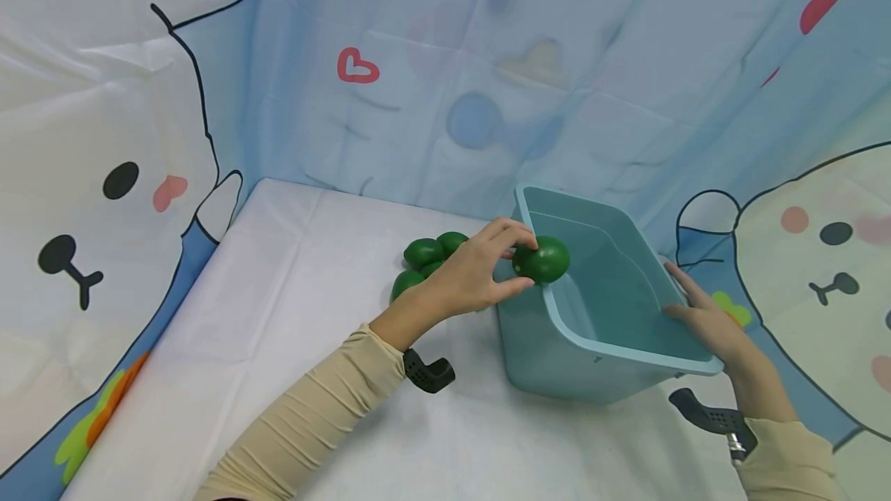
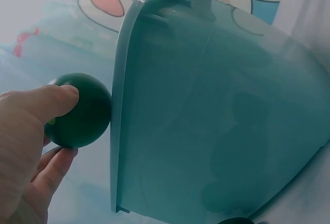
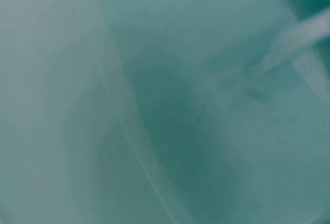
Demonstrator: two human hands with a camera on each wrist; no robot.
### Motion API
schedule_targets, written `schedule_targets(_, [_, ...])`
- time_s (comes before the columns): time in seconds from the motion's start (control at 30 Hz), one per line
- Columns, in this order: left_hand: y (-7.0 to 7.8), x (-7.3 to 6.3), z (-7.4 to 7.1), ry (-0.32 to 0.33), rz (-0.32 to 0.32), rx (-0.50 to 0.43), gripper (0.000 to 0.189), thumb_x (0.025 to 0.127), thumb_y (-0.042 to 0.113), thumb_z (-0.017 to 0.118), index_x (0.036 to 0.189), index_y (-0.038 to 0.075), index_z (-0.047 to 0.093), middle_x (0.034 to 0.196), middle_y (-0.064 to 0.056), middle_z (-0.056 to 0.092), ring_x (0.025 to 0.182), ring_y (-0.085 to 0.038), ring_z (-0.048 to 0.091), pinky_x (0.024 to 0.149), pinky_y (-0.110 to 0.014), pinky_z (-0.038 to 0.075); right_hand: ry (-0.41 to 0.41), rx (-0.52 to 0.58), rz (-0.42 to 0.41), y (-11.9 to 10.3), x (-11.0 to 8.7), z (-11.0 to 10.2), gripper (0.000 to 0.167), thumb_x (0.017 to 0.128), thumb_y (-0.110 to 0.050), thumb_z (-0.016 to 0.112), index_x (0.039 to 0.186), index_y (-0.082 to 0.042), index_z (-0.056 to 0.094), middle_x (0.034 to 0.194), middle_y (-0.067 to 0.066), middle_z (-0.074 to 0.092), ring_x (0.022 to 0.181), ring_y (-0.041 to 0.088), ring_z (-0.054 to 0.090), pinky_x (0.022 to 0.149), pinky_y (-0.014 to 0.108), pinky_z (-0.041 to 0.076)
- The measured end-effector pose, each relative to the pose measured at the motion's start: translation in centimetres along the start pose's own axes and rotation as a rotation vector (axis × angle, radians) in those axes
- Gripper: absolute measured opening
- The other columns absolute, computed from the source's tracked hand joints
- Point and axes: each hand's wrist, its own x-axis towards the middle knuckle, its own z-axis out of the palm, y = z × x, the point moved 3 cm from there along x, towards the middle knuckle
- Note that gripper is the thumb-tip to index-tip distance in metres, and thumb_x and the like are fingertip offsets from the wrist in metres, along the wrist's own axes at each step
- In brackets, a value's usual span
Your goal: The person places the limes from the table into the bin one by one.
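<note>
Left hand point(image 1: 473, 269): thumb and fingers pinch one green fruit point(image 1: 546, 260) from its left side. The fruit is at the left rim of a teal bin point(image 1: 557, 362), above that rim in the left wrist view; contact with the rim cannot be told. Right hand point(image 1: 713, 327): grips the bin's right wall, thumb inside, fingers outside. Right wrist view blurred, teal plastic only. Several more green fruits point(image 1: 422, 253) lie clustered on the white table cover point(image 1: 299, 277), left of the bin, partly hidden by the left hand.
</note>
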Motion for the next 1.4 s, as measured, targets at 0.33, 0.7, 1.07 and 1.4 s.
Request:
schedule_targets(0.33, [-0.13,-0.01,0.12,0.02,-0.005,-0.025,0.035,0.086,0.014,0.071,0.113,0.005,0.05,0.119,-0.007,0.048,0.107,-0.015,0.054,0.092,-0.013,0.045,0.001,-0.001,0.007,0.0,0.05,0.02,0.071,0.101,-0.028,0.035,0.147,-0.037,-0.019,0.153,0.034,0.0,0.125,0.068,0.025,0.088,0.074,0.034])
schedule_targets(0.7, [0.03,0.13,0.25,-0.017,-0.026,-0.027,0.034,0.09,0.014,0.065,0.12,0.008,0.05,0.121,-0.004,0.049,0.112,-0.012,0.053,0.094,-0.013,0.045,0.001,0.003,0.018,0.0,-0.32,-0.18,0.072,0.101,-0.028,0.035,0.148,-0.035,-0.019,0.153,0.034,-0.001,0.124,0.068,0.025,0.087,0.074,0.036])
schedule_targets(1.07, [0.1,-0.21,0.15,-0.099,-0.041,0.056,0.037,0.094,0.015,0.058,0.131,0.014,0.05,0.13,-0.002,0.048,0.117,-0.013,0.051,0.094,-0.017,0.044,0.002,0.001,0.015,-0.28,-0.03,0.13,0.072,0.101,-0.026,0.036,0.15,-0.027,-0.017,0.152,0.036,0.002,0.124,0.068,0.026,0.088,0.074,0.034])
schedule_targets(1.4, [-0.35,-0.24,0.58,-0.161,-0.099,0.082,0.037,0.096,0.015,0.052,0.133,0.017,0.051,0.13,-0.002,0.05,0.115,-0.016,0.054,0.09,-0.023,0.049,0.005,-0.007,0.033,-0.29,-0.19,-0.16,0.072,0.101,-0.026,0.036,0.149,-0.028,-0.018,0.153,0.035,0.001,0.125,0.067,0.025,0.09,0.075,0.032])
